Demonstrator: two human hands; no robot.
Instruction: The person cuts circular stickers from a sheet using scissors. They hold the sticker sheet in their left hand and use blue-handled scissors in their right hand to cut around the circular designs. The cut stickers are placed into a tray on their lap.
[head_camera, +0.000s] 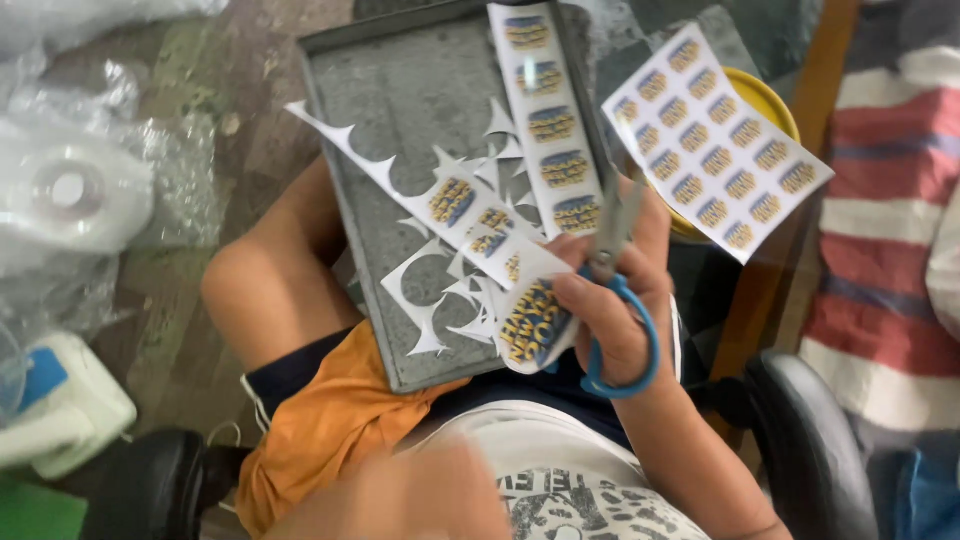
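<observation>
Our right hand (610, 310) grips blue-handled scissors (615, 300) plus a cut sticker (530, 325) at the metal tray's (400, 90) 5 o'clock corner. Left hand (440, 495) is blurred; we can't tell its state. Sticker paper looks light and floppy: pinch at the edges.

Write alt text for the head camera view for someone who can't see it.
A right hand holds blue-handled scissors and a cut-out round sticker over a grey metal tray of white paper scraps on the person's lap. A blurred left hand is near the camera.
</observation>
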